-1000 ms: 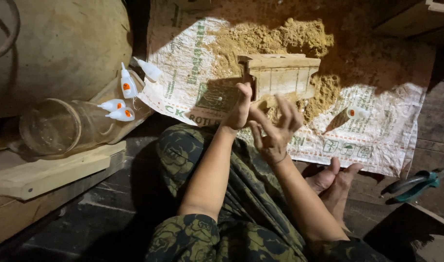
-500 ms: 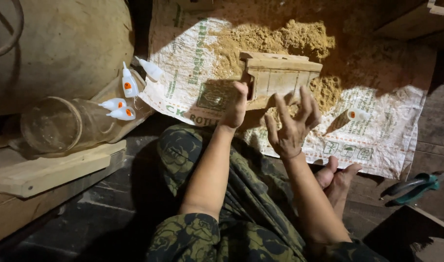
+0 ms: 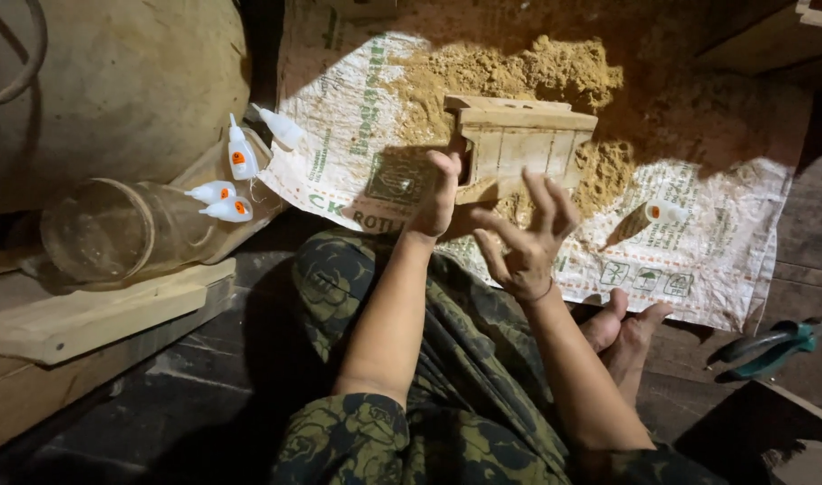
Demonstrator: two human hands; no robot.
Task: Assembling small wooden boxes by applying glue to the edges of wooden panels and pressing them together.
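A small wooden box (image 3: pixel 524 144) made of glued slats sits tilted on a pile of sawdust (image 3: pixel 518 76), which lies on a printed white woven sack (image 3: pixel 698 269). My left hand (image 3: pixel 440 193) grips the box at its lower left corner. My right hand (image 3: pixel 523 242) hovers just below the box with fingers spread, holding nothing. A small white glue bottle (image 3: pixel 667 213) with an orange label lies on the sack to the right of the box.
Several more white glue bottles (image 3: pixel 227 184) lie at the left beside a clear glass jar (image 3: pixel 114 232) on its side. A large sack (image 3: pixel 123 81) fills the upper left. Wooden planks (image 3: pixel 96 314) lie below it. Green-handled pliers (image 3: pixel 774 346) rest at right. My bare feet (image 3: pixel 622 328) are tucked under.
My right hand has moved right and away from my left hand, spreading its fingers under the box. My left hand has kept its hold on the box.
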